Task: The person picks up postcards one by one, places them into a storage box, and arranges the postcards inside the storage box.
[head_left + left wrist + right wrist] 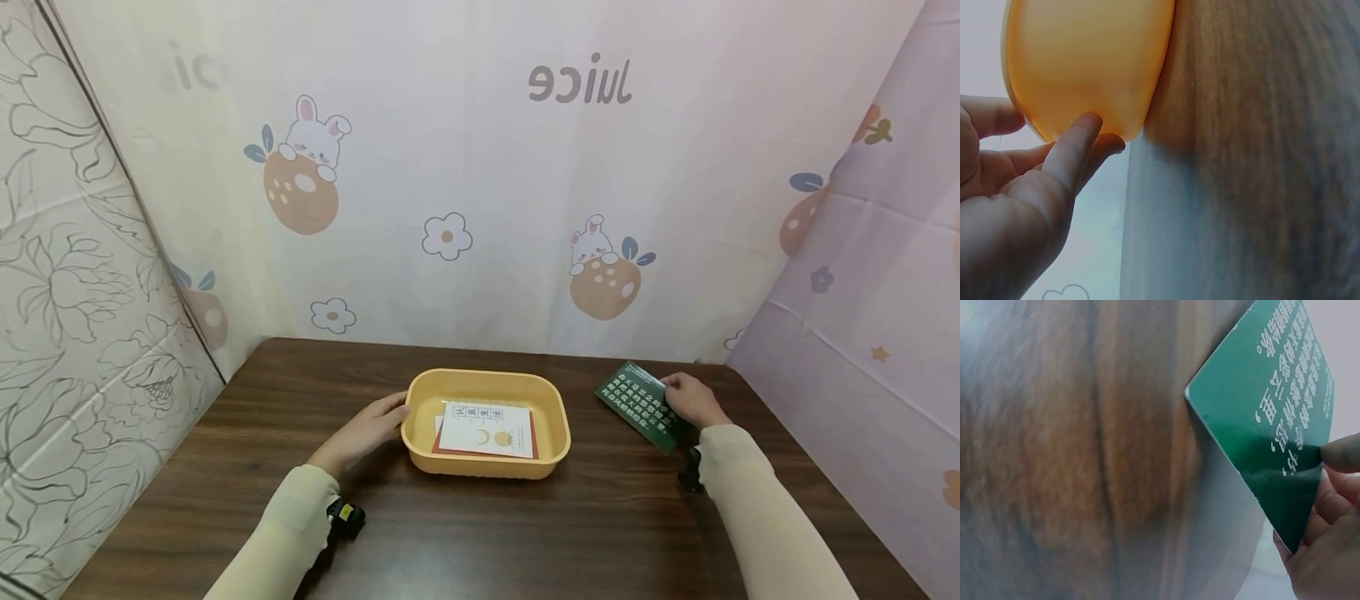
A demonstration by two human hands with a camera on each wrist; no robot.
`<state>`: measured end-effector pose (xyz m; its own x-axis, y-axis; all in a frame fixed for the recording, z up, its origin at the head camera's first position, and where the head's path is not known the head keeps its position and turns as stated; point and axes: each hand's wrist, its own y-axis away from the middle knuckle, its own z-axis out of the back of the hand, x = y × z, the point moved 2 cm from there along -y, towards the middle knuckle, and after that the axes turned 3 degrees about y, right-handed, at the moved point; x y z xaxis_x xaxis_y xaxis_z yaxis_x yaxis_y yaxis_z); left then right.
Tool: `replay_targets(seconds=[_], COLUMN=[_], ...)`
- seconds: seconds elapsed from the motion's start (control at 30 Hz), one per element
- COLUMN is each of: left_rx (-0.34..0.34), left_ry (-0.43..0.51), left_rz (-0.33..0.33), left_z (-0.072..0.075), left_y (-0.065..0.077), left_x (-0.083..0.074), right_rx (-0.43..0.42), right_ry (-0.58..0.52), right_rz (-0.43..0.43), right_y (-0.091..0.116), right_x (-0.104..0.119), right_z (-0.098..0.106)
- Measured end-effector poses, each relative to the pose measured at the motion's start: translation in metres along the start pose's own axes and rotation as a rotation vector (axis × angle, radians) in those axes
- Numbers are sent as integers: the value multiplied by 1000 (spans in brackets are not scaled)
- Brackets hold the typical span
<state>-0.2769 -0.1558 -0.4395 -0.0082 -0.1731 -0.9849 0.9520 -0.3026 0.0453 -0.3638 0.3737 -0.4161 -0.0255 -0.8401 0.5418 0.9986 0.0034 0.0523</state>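
A yellow plastic tray [487, 468] stands on the table with several cards inside. On top lies a white card [480, 429] with printed writing and an orange picture; a red edge shows beneath it. My left hand [363, 429] grips the tray's left end, its fingertips at the rim and outer wall, as the left wrist view shows. To the right of the tray, my right hand [696, 400] pinches a green postcard [637, 404] with white writing by its edge. In the right wrist view the postcard [1260, 394] is tilted, one corner close to the wood.
The dark wooden table [480, 533] ends at a pale curtain [510, 167] printed with rabbits and fruit. A similar curtain [885, 292] hangs at the right, and a flower-patterned panel [82, 292] at the left. Both wrists wear small black devices.
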Motion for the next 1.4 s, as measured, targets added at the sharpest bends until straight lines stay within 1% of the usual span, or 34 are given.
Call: replay_targets(seconds=[0.17,0.33,0.6,0.73,0.83,0.97,1.1,1.27,1.4], left_rx=[14,20,19,21,42,62,54,61,63], left_ry=[4,7,22,15,10,12,13,12,15], left_rz=[-12,-8,-11,-12,-34,-54,-45,-45,-47], left_z=[2,3,2,2,2,2,1,1,2], left_y=[-1,-2,-1,0,1,2,3,3,2], left_x=[1,2,0,0,-1,-1,-1,-2,-2], right_rx=[-26,-48,-107,-115,-110,-125,-142,-127,-107], right_ry=[7,2,4,4,-5,-15,-21,-42,-60], right_rz=[39,61,104,122,131,156,202,296,335], right_y=[-2,-4,-1,1,3,4,4,10,16], right_x=[8,15,32,40,46,54,63,80,98], right_z=[1,1,1,-1,-3,-5,-6,-8,-11])
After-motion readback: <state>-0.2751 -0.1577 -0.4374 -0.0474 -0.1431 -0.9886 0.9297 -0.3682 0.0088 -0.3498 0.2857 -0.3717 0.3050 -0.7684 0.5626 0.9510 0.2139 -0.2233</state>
